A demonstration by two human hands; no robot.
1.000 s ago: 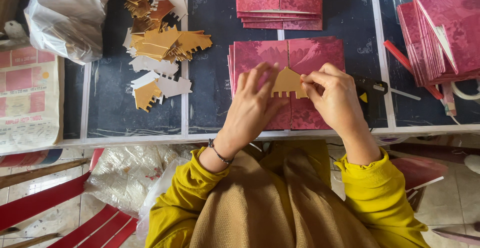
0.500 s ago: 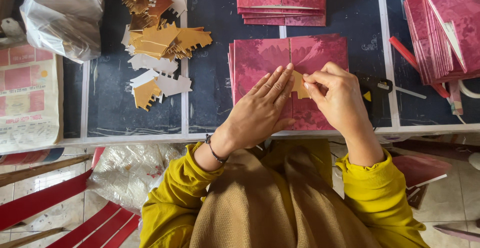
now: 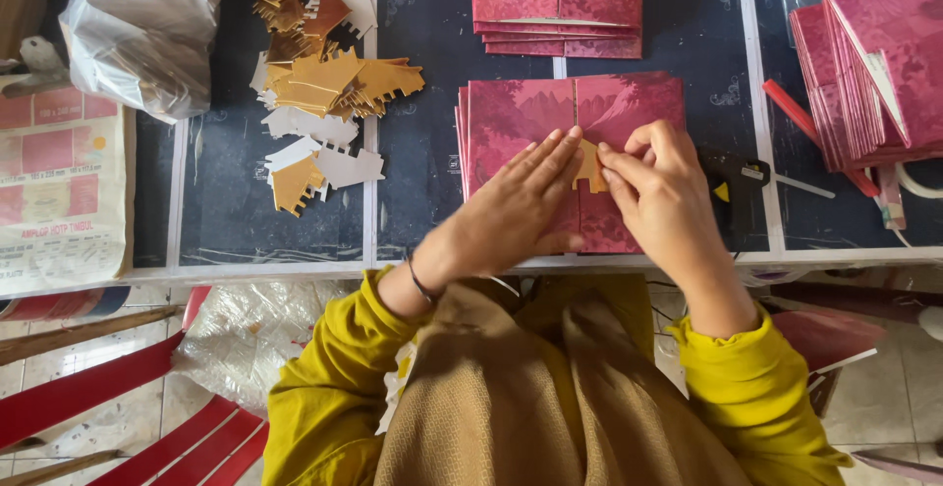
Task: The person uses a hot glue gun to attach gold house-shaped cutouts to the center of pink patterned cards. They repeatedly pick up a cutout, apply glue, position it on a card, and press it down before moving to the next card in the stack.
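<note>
A: Hands are seen from the head view, both over an open red card (image 3: 535,118) on the dark table (image 3: 432,201). What is held?

B: A small gold cutout (image 3: 589,167) is pinched at its right edge by the right hand (image 3: 663,191), thumb and forefinger closed on it. The left hand (image 3: 511,211) is laid flat, fingers straight and together, their tips pressed on the cutout's left side. Nothing is gripped by that hand.

A: Where is the cutout placed?

B: On the card's centre fold, near the middle of the spread. The card lies on top of a short stack of like cards, close to the table's near edge.

A: How might the pressing be done well?

B: As a judgement only: the cutout should be kept square across the fold, and pressure spread evenly by the flat fingers so that no corner lifts. The pinch should be kept light, so that the thin tabs are not creased.

A: What else is shown?

B: A heap of gold cutouts (image 3: 334,83) is seen to the left, some turned white side up. A second red stack (image 3: 560,0) lies beyond, and more red cards (image 3: 874,64) are fanned at the right. A glue gun (image 3: 737,187) is just beside the right hand, a grey plastic bag (image 3: 142,25) at far left.
</note>
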